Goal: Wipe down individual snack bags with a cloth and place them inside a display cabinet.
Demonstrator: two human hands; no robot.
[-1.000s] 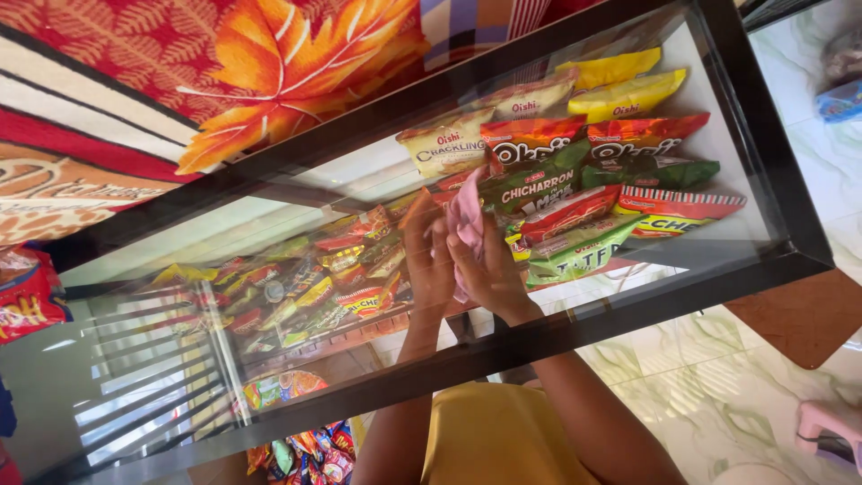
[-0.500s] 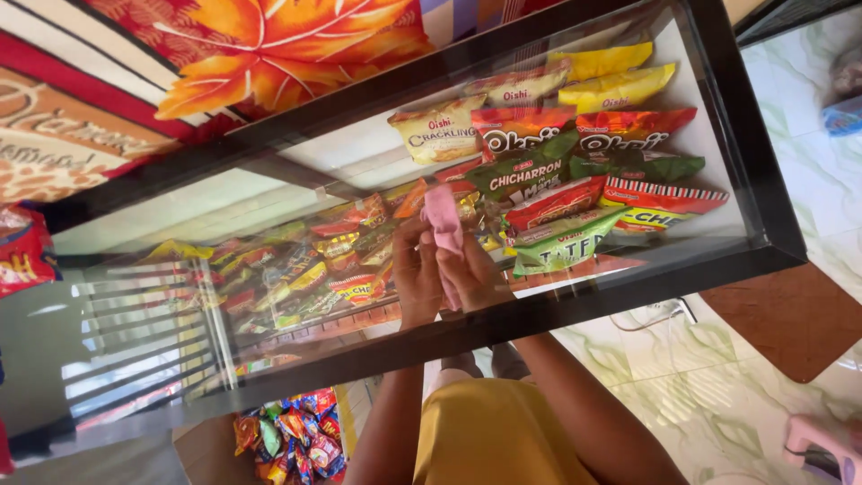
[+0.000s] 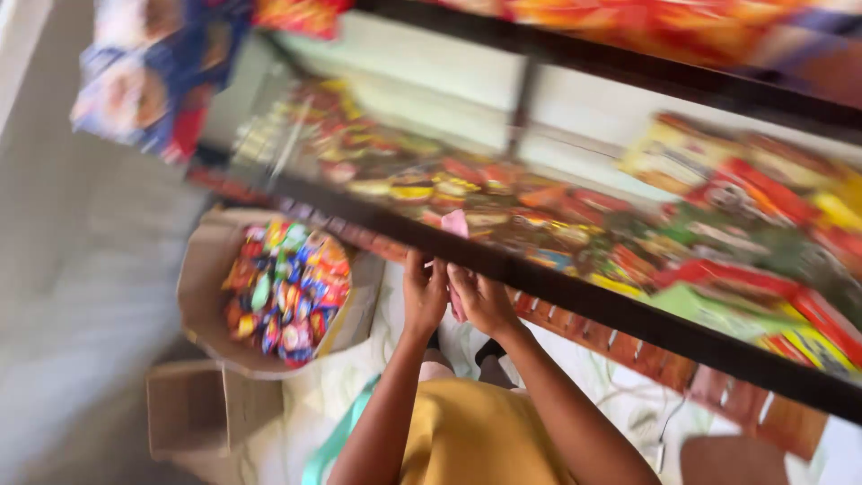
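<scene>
**Both hands at the cabinet's edge, pink packet between them**

My view has swung since a moment ago — the glass cabinet now runs slantwise across the picture, and a cardboard box heaped with bright wrapped sweets has come into sight on the floor to my left. My hands have dropped too: earlier they were up over the glass, now they sit right at its dark front frame.

My left hand and right hand are side by side, touching or nearly so. The pink packet stands between them, its top poking up over the frame. My fingers look curled around its lower part, so I judge both hands are gripping it — though the blur keeps me from being sure of each finger.

Under the glass lie rows of snack bags in red, yellow and green, smeared by motion. That the packet is lower suggests I'm drawing it toward myself.
</scene>
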